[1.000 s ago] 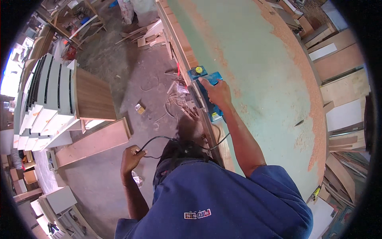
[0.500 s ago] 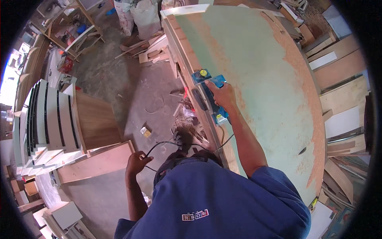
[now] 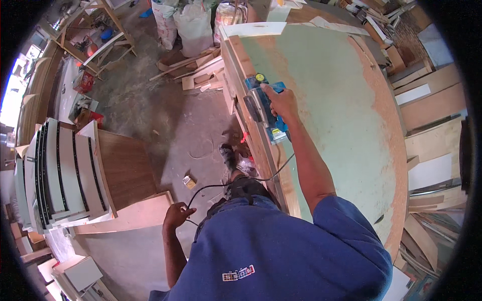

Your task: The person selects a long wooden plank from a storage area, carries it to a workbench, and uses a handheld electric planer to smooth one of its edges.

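My right hand [image 3: 284, 104] is wrapped round the top of a blue corded power tool that looks like a belt sander [image 3: 277, 133]. The tool lies over the left edge of a large pale-green panel [image 3: 331, 95], on its wooden border strip [image 3: 245, 56]. Its underside is hidden. Down at the left, away from the panel, my left hand [image 3: 176, 215] has its fingers closed round the black power cord [image 3: 208, 186]. From there the cord loops past my waist and up to the tool. Brown patches show along the panel's edges.
Left of me stands a stack of curved white panels [image 3: 70, 170] beside a brown board [image 3: 128, 163]. Offcuts [image 3: 201, 75] and filled sacks [image 3: 193, 30] sit by the panel's far left corner. A small yellow box [image 3: 189, 181] lies on the floor. Boards [image 3: 434, 125] lean along the right.
The belt sander has moved forward along the panel's left edge, toward the far corner, with my right hand on it. My foot shows further forward. My left hand still holds the cord.
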`<state>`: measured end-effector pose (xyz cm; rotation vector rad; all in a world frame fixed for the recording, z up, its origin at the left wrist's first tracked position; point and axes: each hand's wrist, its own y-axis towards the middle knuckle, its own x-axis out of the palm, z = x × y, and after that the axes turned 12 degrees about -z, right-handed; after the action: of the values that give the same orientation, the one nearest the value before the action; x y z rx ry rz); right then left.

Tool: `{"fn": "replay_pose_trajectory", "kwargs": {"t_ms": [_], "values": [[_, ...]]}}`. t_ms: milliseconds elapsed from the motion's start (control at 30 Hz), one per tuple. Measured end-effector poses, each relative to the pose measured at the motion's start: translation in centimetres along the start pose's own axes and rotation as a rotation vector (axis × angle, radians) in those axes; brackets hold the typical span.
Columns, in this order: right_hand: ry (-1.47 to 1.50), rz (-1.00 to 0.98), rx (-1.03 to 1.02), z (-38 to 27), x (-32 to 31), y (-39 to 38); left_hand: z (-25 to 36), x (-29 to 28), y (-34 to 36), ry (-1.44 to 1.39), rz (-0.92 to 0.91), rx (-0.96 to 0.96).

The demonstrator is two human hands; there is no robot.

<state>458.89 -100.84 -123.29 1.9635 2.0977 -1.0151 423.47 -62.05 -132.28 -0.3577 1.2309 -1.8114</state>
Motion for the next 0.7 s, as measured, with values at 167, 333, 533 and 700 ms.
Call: {"fn": "replay_pose_trajectory", "kwargs": {"t_ms": [167, 333, 533, 700], "values": [[-0.018, -0.007, -0.006, -3.1, 0.8, 7.3, 1.5, -3.0, 4.0, -0.026, -0.068, -0.06], [-0.018, -0.008, 0.021, -7.3, 1.6, 14.0, 2.0, -5.4, 8.2, -0.055, -0.132, -0.12], [-0.001, 0.003, -0.004, -10.1, 2.6, 22.2, 4.1, -8.7, 11.3, -0.069, -0.174, -0.142], [0.075, -0.017, -0.031, -13.4, 3.0, 27.1, 8.0, -11.1, 12.9, -0.028, -0.143, -0.179]]}}
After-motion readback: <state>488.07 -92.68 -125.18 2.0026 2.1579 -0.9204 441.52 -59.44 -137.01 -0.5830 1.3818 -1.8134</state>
